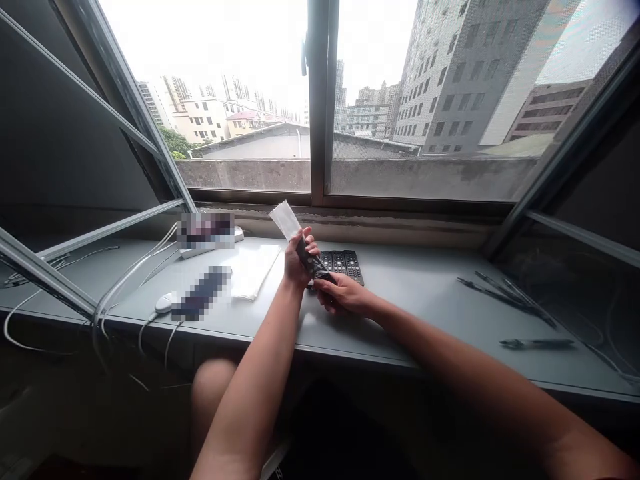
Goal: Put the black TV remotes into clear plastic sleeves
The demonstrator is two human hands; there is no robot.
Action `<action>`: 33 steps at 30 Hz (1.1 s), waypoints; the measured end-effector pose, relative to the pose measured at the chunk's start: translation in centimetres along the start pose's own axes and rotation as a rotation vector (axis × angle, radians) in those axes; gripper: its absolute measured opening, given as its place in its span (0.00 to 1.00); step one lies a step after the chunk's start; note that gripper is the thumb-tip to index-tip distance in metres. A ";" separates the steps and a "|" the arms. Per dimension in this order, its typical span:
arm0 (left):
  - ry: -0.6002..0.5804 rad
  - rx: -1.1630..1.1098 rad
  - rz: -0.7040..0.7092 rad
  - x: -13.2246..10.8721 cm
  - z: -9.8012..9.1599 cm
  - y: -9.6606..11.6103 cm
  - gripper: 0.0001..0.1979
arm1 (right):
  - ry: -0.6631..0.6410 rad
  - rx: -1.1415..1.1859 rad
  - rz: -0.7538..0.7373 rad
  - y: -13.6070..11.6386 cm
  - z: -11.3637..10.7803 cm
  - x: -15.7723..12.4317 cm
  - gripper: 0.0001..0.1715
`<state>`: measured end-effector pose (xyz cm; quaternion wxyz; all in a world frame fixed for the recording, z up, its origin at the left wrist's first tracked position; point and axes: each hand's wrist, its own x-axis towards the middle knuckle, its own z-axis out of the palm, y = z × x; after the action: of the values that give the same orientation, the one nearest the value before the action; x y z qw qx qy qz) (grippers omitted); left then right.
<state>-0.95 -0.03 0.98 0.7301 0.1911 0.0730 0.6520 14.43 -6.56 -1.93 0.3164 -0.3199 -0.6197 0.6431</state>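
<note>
The left grip point(298, 260) wraps around 1 slim, black, bar-shaped remote control point(315, 264), held above the smooth grey tabletop point(420, 287); the right grip point(345, 293) pinches its lower end. 1 flat, milky, translucent plastic sleeve point(286, 219) juts past its upper end. Just behind lie at least 3 black, oblong, button-covered remotes point(353, 265), side by side. To their left rests 1 flat, glossy white pile point(254, 275); far right, 1 slim dark pen point(537, 344) lies apart from a cluster of thin dark rods point(500, 297) too dim to count.

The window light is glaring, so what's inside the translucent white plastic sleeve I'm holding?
In the sleeve, a slim black remote control appears to lie in the lower part. Your left hand covers some of its middle; your right hand hides its lower end.
</note>
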 end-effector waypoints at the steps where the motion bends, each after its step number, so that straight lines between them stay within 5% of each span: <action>1: -0.011 0.015 -0.005 0.0 0.0 -0.1 0.05 | 0.008 0.009 -0.007 -0.1 0.2 0.1 0.32; 10: 0.056 0.055 0.115 0.4 -0.3 1.0 0.06 | -0.019 -0.174 0.079 0.0 -0.9 -0.6 0.30; 20: 0.030 0.191 -0.052 0.2 -0.2 -1.2 0.06 | 0.085 0.110 -0.040 0.3 -0.6 0.2 0.29; 28: 0.088 0.060 0.165 0.6 -0.6 0.8 0.11 | 0.073 0.062 -0.012 0.3 -1.1 -0.3 0.28; 33: 0.054 0.010 0.100 0.4 -0.3 0.6 0.08 | 0.053 0.046 0.012 0.4 -0.7 -0.2 0.30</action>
<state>-1.53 0.49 0.99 0.6934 0.1807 0.0864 0.6922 15.09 -6.34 -2.34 0.3359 -0.3331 -0.5943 0.6505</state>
